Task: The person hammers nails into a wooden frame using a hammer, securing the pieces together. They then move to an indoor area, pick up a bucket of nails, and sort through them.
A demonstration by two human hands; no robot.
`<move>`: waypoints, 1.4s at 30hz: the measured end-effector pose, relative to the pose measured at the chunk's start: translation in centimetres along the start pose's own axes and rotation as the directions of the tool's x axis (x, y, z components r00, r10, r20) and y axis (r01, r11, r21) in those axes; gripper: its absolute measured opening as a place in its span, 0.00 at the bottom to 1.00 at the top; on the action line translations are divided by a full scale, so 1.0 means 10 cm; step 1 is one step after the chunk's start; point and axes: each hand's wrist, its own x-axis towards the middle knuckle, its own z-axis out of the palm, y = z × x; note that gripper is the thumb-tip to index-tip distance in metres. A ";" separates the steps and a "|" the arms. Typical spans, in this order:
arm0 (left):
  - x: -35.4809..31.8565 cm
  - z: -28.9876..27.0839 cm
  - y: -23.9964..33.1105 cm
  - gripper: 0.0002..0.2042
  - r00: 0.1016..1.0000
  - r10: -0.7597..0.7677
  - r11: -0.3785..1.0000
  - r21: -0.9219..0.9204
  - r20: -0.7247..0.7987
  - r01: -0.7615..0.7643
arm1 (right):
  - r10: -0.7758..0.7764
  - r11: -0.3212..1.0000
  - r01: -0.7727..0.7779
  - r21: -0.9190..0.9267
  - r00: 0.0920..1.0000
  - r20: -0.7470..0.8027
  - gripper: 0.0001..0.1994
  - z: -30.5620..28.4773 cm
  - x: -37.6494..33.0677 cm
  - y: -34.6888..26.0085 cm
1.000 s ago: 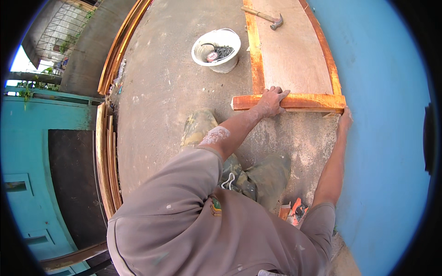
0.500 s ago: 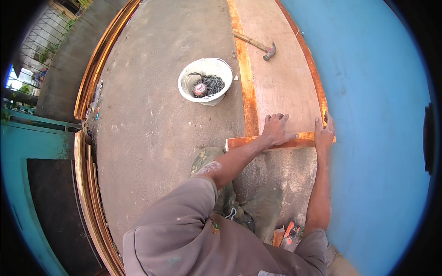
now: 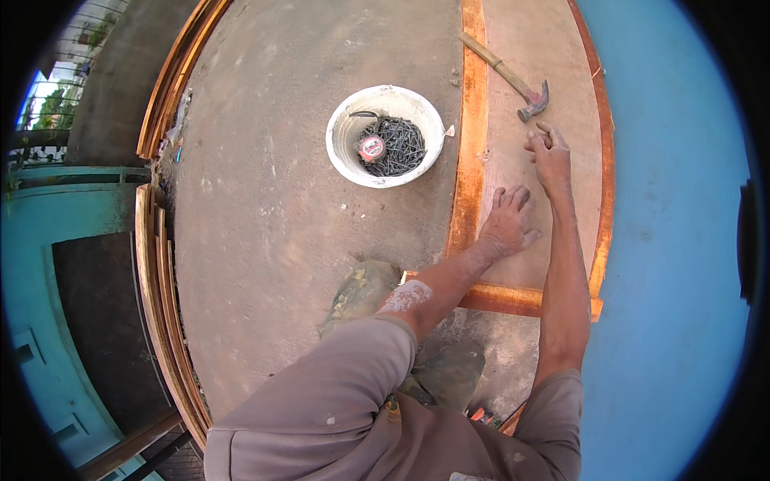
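Note:
My left hand (image 3: 509, 222) lies on the pale plywood panel (image 3: 573, 72) with its fingers spread, holding nothing. Farther up the panel, my right hand (image 3: 552, 160) is lifted just below the head of a claw hammer (image 3: 513, 78); its fingers are apart and partly bent, with nothing seen in them. The hammer rests on the panel, its wooden handle reaching over the reddish-brown wood strip (image 3: 468, 200) on the left edge. A second wood strip (image 3: 605, 176) runs along the right edge. Across the near end lies a short wood strip (image 3: 509, 299), partly covered by my left forearm.
Left of the panel, a white bucket (image 3: 343, 156) on the concrete floor (image 3: 265, 200) holds many nails (image 3: 405, 144) and a red tape measure (image 3: 371, 148). Long wood strips (image 3: 152, 272) lie at the far left. A blue wall (image 3: 674, 200) bounds the right side.
Both hands have left the near cross strip. My right hand has moved up toward the hammer, and my left has shifted onto the panel. The view has shifted too.

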 end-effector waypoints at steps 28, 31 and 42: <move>-3.48 -2.10 -0.14 0.31 0.913 -0.080 0.904 0.416 0.400 -0.103 | 0.951 0.289 -0.956 -0.054 0.293 -0.099 0.17 0.81 -9.44 1.52; -3.26 -2.26 0.00 0.30 0.919 -0.113 0.927 0.372 0.378 -0.040 | 0.816 0.483 -0.867 -0.118 0.495 -0.297 0.16 0.56 -9.59 1.94; -3.68 -3.15 1.25 0.28 0.702 -0.188 0.884 0.430 0.687 -0.184 | 0.407 0.648 -0.688 -0.328 0.676 -0.614 0.37 -0.19 -7.81 -0.28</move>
